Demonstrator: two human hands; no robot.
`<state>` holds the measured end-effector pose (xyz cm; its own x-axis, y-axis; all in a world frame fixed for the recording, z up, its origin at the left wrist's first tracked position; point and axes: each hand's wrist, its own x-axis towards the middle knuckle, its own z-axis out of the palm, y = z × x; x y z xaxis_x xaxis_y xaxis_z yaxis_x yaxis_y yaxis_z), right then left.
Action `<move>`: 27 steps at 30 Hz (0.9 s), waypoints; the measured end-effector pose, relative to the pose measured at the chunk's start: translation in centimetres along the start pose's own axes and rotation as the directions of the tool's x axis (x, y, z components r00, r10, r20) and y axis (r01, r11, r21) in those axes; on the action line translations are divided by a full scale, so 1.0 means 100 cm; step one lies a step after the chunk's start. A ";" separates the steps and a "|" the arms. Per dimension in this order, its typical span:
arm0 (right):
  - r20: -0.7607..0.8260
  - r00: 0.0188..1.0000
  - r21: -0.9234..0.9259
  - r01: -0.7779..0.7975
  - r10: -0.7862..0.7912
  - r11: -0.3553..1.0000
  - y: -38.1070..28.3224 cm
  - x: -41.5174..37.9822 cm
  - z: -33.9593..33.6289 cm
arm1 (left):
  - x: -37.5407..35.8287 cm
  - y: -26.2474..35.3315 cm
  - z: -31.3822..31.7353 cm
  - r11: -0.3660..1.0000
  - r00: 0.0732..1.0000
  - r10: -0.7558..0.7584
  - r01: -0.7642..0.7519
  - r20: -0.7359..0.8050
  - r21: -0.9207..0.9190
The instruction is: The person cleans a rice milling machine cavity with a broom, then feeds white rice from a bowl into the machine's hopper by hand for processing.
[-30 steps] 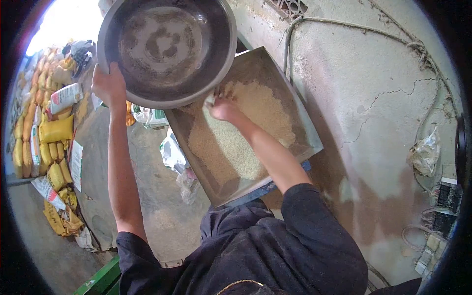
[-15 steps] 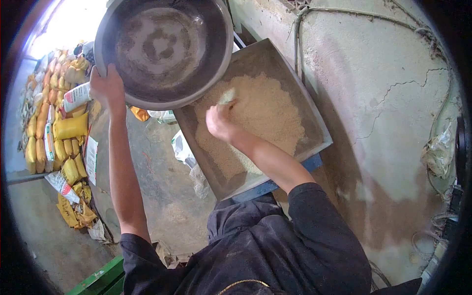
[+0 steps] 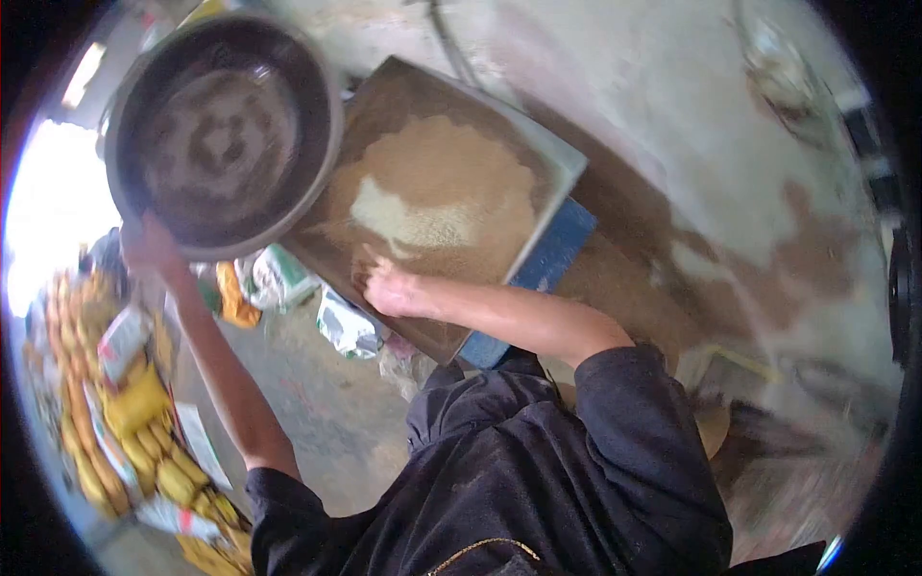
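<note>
My left hand [image 3: 154, 248] grips the lower rim of a large, round dark basin [image 3: 226, 139], fingers closed over its edge. The basin is tilted toward me; its inside is bare except for dusty marks. Beside it a square metal tray [image 3: 567, 171] holds a spread of brown grainy material [image 3: 461, 158] with a pale patch [image 3: 394, 216] in it. My right hand [image 3: 392, 290] is low over the tray, near its left side, fingers apart and one stretched out. I see nothing held in it.
The tray rests on a blue support [image 3: 552, 250] beside a stained wall [image 3: 634, 106]. Filled yellow sacks [image 3: 134, 398] are stacked at the left. A silver-white bag [image 3: 348, 324] and an orange bag [image 3: 235, 296] lie on the floor near the tray.
The view has turned, so basin and tray sit further left. My right hand has moved from the middle of the grainy material toward the tray's near left side. The pale patch is now uncovered.
</note>
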<state>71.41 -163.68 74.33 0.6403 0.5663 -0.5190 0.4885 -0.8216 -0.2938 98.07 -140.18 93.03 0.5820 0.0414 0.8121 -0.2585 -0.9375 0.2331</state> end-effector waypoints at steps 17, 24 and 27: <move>-0.622 -0.196 0.759 -0.386 0.758 0.524 -0.101 -0.120 0.025 | -0.062 0.122 -0.099 0.258 0.982 0.097 0.131 0.160 -0.957; 0.099 -0.326 0.485 0.841 0.940 0.241 -0.194 -0.231 0.124 | -0.140 0.214 -0.219 0.405 0.815 0.363 0.298 0.451 -0.864; 0.241 -0.280 0.377 0.909 0.929 0.177 -0.241 -0.235 0.219 | -0.202 0.255 -0.242 0.526 0.541 0.613 0.264 0.576 -0.809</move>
<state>31.58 -158.60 76.06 0.1317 -0.9380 -0.3207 0.4452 0.3451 -0.8263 61.10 -156.54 95.50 0.5999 -0.7516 0.2742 -0.6054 -0.2025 0.7697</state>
